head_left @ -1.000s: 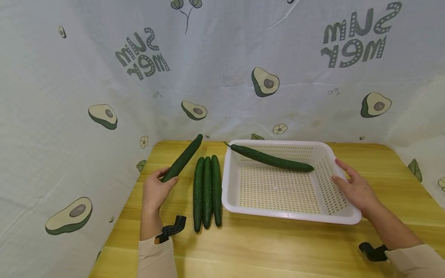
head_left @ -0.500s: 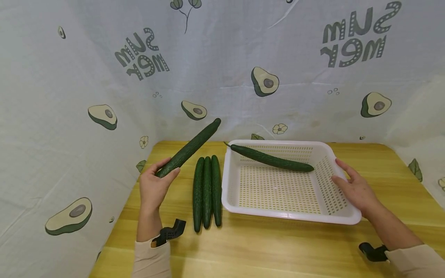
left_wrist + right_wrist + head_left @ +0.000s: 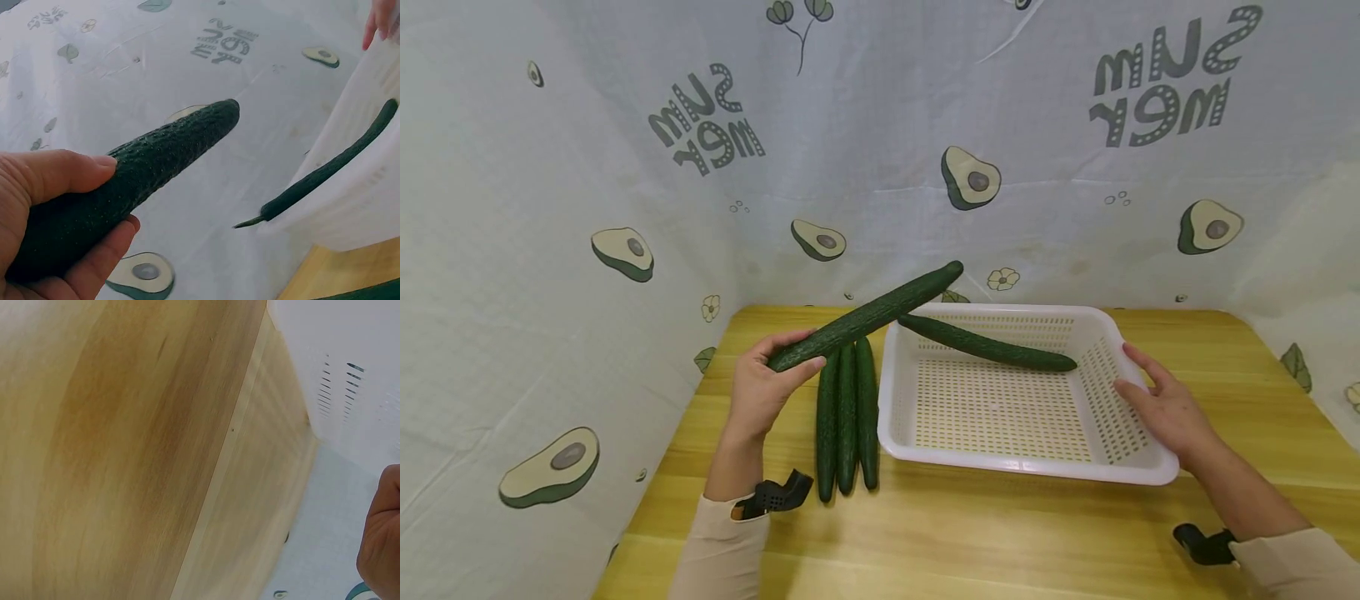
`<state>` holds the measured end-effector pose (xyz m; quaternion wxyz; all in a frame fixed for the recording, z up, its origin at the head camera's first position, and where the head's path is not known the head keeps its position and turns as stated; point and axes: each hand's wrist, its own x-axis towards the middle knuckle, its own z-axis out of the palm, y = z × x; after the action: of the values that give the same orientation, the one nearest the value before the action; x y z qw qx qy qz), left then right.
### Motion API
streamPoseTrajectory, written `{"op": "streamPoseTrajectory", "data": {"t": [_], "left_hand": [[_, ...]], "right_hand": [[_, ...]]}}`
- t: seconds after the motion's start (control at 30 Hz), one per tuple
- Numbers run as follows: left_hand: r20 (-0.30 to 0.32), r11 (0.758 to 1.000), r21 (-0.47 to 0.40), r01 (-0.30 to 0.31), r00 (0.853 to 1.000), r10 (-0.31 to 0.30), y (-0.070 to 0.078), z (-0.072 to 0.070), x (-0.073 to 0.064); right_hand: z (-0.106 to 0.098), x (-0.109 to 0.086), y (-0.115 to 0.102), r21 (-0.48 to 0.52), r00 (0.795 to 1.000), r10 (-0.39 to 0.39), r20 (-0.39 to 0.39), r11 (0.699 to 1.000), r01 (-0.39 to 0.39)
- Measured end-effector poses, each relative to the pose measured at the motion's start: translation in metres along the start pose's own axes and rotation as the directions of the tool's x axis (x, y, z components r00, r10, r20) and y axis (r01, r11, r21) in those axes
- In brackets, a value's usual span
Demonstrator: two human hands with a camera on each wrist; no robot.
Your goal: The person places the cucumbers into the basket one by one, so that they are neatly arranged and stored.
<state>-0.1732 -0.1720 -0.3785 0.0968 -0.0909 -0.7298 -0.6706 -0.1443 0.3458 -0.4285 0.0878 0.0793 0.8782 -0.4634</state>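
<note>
My left hand [image 3: 763, 387] grips a dark green cucumber [image 3: 868, 317] near one end, thumb on one side and fingers on the other. The cucumber is raised and tilted, its far tip over the back left corner of a white plastic basket [image 3: 992, 467]. Inside that basket another cucumber [image 3: 992, 343] leans along the back; its stem end reaches the left rim. In the left wrist view the held cucumber [image 3: 169, 156] fills the palm. My right hand [image 3: 1168, 412] holds the basket's right rim, thumb on the inner side. The right wrist view shows only part of this hand [image 3: 382, 540].
Three cucumbers [image 3: 847, 425] lie side by side left of the basket, partly behind the held one. They rest on a wooden table [image 3: 970, 533]. A white printed cloth [image 3: 880, 125] hangs behind and at the sides.
My left hand has moved right with the cucumber, which has swung from steep to flatter, its tip travelling right to above the basket corner. My right hand and the basket stay put.
</note>
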Motion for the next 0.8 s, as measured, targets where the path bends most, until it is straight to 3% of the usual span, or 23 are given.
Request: {"op": "streamPoseTrajectory", "data": {"t": [0.13,0.3,0.53,0.8], "left_hand": [[0.058,0.996,-0.083,0.039,0.998,-0.034,-0.006,0.013,0.002],[0.118,0.992,-0.106,0.07,0.991,-0.057,-0.011,0.027,0.009],[0.233,0.99,-0.087,0.114,0.968,-0.091,-0.018,0.054,0.022],[0.347,0.996,0.051,0.068,0.934,-0.081,-0.016,0.087,0.034]], "right_hand": [[0.0,0.0,0.0,-0.007,1.0,-0.012,-0.005,1.0,0.012],[0.0,0.001,0.001,0.005,0.999,-0.034,-0.005,0.999,0.034],[0.001,-0.001,-0.001,-0.027,1.0,-0.018,-0.01,0.999,0.017],[0.001,-0.002,-0.003,-0.031,1.0,-0.009,-0.017,0.999,0.008]]}}
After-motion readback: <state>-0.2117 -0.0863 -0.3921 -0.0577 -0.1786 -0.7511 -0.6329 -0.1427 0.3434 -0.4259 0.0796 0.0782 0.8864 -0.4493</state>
